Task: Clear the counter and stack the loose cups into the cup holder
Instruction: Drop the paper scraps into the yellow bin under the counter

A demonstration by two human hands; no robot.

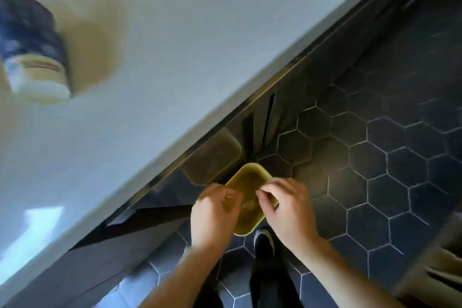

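Nearest the body, the left hand (215, 212) and right hand (287, 210) both close on a small yellow tray (247, 177), held off the counter (175, 45) above the tiled floor (375, 170), its long axis pointing away toward the counter edge. Beyond, up and left on the counter, a blurred dark-patterned cup (30, 42) lies well apart, on the left hand's side.
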